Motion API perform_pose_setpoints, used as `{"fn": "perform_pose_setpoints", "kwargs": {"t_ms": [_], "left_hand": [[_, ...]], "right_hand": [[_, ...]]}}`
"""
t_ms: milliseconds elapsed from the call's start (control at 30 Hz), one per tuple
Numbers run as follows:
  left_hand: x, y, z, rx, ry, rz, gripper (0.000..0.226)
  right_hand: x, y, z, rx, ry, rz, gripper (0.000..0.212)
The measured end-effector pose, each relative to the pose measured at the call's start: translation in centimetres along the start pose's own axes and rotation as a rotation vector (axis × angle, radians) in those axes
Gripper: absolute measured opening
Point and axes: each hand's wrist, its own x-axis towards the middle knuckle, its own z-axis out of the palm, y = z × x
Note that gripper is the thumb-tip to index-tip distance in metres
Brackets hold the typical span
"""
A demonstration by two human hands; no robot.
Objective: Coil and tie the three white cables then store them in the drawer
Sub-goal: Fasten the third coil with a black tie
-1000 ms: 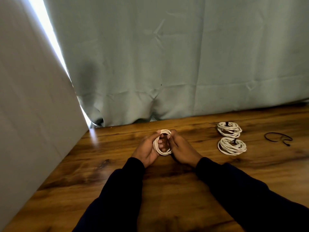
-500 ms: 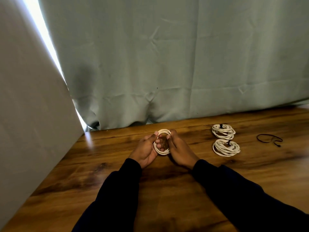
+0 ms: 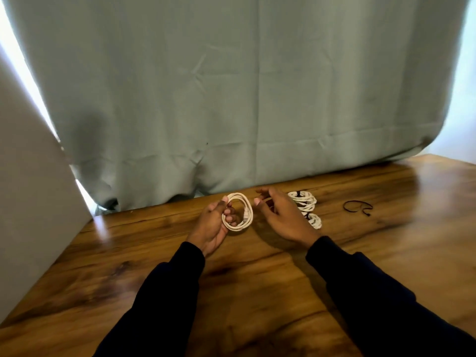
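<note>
Now, left hand: my left hand (image 3: 211,222) holds the coiled white cable (image 3: 238,212), thumb on the top of the loop, fingers curled through its middle.
Coil position: it stands nearly upright above the wooden table (image 3: 257,292), at my fingertips, and I cannot tell whether it touches the wood.
Right hand: my right hand (image 3: 282,216) hovers just beside the coil, apart from it, fingers loosely spread, holding nothing.
Tied coils: two tied white coils lie on the table, the far coil (image 3: 302,200) and the near coil (image 3: 314,220), partly hidden behind my right hand.
Black tie: a loose black tie (image 3: 358,206) lies further right, well apart from both hands.
Backdrop: a grey-green curtain (image 3: 231,99) hangs behind the table.
</note>
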Motion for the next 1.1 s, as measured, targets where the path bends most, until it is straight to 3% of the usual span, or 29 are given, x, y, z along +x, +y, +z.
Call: {"fn": "perform_pose_setpoints", "kwargs": {"t_ms": [333, 533, 667, 767, 933, 1100], "left_hand": [[2.6, -4.8, 8.7, 0.002, -0.104, -0.039, 0.028], [3.4, -6.4, 12.8, -0.011, -0.16, -0.088, 0.027], [3.3, -6.8, 14.0, 0.022, -0.164, -0.094, 0.027], [3.4, -6.9, 14.1, 0.03, -0.153, -0.09, 0.027], [3.7, -6.9, 13.3, 0.033, -0.145, -0.099, 0.027], [3.5, -6.9, 12.6, 0.022, -0.124, -0.093, 0.027]], "right_hand": [[-3.1, 7.6, -10.2, -0.335, 0.178, 0.109, 0.012], [-4.9, 12.5, -15.4, -0.477, 0.192, 0.406, 0.029], [-5.2, 13.8, -16.3, -0.483, 0.109, 0.483, 0.045], [-4.7, 14.8, -16.0, -0.484, 0.086, 0.506, 0.045], [-3.8, 15.7, -15.7, -0.493, 0.225, 0.645, 0.049], [-3.9, 16.1, -15.3, -0.467, 0.264, 0.656, 0.023]]}}
